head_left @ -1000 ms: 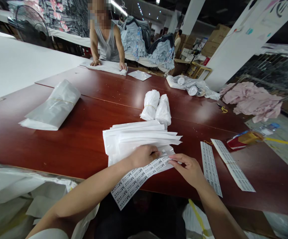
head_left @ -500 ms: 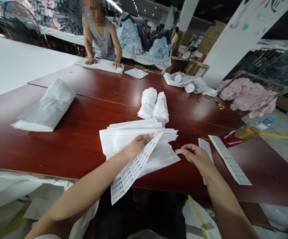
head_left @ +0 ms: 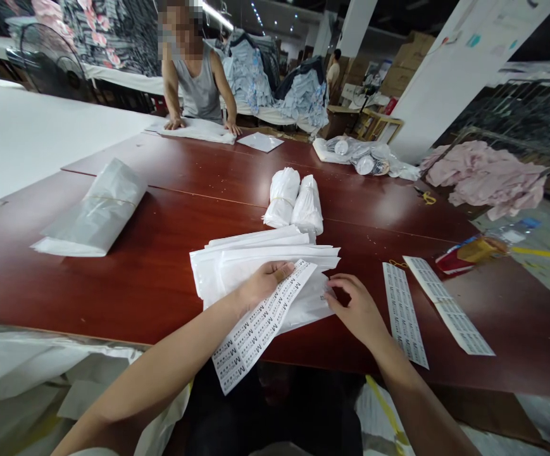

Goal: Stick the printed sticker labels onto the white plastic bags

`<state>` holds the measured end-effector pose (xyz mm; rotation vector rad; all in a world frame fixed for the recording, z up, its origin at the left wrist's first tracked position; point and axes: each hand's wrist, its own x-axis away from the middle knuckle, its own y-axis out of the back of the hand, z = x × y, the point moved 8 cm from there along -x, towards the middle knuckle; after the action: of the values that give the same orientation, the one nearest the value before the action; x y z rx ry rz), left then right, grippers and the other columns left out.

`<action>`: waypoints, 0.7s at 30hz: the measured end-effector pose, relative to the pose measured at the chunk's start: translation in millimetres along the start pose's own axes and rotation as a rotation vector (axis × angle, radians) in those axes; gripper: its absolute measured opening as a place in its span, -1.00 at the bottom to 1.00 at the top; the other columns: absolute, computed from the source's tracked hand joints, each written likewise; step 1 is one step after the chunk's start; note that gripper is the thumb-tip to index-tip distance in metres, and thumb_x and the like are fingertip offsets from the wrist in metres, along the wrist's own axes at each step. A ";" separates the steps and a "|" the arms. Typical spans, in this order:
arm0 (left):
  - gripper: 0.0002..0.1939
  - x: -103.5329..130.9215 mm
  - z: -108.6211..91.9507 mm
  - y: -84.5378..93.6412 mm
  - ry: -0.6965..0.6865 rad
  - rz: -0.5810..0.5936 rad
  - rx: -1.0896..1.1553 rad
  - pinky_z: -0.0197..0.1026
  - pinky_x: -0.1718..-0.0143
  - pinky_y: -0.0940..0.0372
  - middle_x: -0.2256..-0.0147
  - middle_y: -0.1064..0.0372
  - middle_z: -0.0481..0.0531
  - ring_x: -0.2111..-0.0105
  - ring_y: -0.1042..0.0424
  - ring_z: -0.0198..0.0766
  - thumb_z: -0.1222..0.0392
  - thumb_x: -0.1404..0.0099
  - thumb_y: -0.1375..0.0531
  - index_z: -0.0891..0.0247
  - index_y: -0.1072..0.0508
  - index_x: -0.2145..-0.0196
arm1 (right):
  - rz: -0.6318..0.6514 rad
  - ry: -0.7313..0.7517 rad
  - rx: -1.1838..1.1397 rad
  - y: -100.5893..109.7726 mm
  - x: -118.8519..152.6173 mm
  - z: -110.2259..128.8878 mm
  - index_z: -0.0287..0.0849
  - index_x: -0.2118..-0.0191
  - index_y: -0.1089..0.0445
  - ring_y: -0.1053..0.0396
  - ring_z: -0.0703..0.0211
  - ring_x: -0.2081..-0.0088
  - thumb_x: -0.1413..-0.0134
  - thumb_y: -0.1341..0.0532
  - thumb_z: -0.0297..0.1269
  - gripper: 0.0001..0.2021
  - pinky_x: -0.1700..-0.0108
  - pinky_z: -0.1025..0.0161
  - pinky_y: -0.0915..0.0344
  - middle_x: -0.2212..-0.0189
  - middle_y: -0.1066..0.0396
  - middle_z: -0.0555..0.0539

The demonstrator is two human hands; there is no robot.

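My left hand (head_left: pixel 266 285) is closed on a long white sheet of stickers (head_left: pixel 261 332) printed with rows of "M", its thumb on top near the upper end. The sheet slants over a fanned stack of white plastic bags (head_left: pixel 237 266). At the right corner of the top bag is my right hand (head_left: pixel 353 307), thumb and index finger bent toward each other. A small sticker (head_left: pixel 323 296) shows at its fingertips, against the bag; the exact contact is partly hidden. To the right of this hand lie a loose sticker sheet (head_left: pixel 405 313) and a banded bundle of sticker sheets (head_left: pixel 448 307).
Two rolled white bag bundles (head_left: pixel 281 196) stand behind the stack. A folded clear plastic bundle (head_left: pixel 97 209) lies left. On the right are a bottle (head_left: pixel 516 233), a red-and-yellow packet (head_left: pixel 467 253) and yellow-handled scissors (head_left: pixel 427 197). Across the table, a person (head_left: pixel 199 82) presses on white material.
My right hand has moved left with the small sticker, from beside the stack to the top bag's corner. My left hand still holds the sheet, which has shifted slightly.
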<state>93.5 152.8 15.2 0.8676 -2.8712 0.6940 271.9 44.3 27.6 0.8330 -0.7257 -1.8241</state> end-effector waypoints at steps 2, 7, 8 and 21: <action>-0.54 -1.6 1.6 0.5 -0.014 0.003 -0.033 -0.27 0.63 -0.04 0.60 -0.26 -0.08 0.65 -0.21 -0.39 -0.20 -0.34 -0.25 0.31 -0.41 0.40 | 0.031 0.054 -0.051 -9.8 -2.8 6.1 -0.01 0.14 -0.52 -0.41 -0.04 -0.01 -0.19 -0.23 -0.22 -0.83 0.02 0.04 -0.39 -0.03 -0.44 -0.11; -0.47 -3.9 3.5 3.6 -0.060 -0.003 -0.161 -0.26 0.61 -0.05 0.57 -0.26 -0.08 0.63 -0.21 -0.37 -0.30 -0.34 -0.20 0.30 -0.42 0.36 | 0.050 0.016 -0.121 -22.5 -14.5 -5.1 -0.05 0.27 -0.52 -0.42 -0.02 0.04 -0.10 -0.18 -0.37 -0.83 0.03 0.04 -0.38 0.11 -0.50 -0.08; -0.47 -3.0 2.5 2.6 -0.071 0.003 -0.191 -0.25 0.60 -0.06 0.57 -0.26 -0.08 0.63 -0.21 -0.36 -0.31 -0.34 -0.19 0.30 -0.43 0.36 | 0.055 0.044 -0.095 -20.2 -16.0 -2.8 -0.05 0.27 -0.53 -0.42 -0.02 0.02 -0.11 -0.18 -0.37 -0.82 0.01 0.03 -0.36 0.11 -0.50 -0.07; -0.67 73.1 34.0 -76.5 -0.679 0.014 -1.578 -0.01 -0.39 -0.05 -0.27 -0.29 0.32 -0.33 -0.20 0.05 0.11 -0.48 -0.12 0.41 -0.59 0.20 | 0.351 0.931 0.688 -39.6 -35.4 95.7 -0.16 0.09 -0.54 -0.44 0.04 0.20 -0.29 -0.22 -0.35 -0.83 0.16 0.16 -0.25 0.24 -0.53 -0.13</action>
<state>75.8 44.0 29.0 0.7331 -2.5448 -1.9179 185.3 102.3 61.1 1.7016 -0.7889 -0.6890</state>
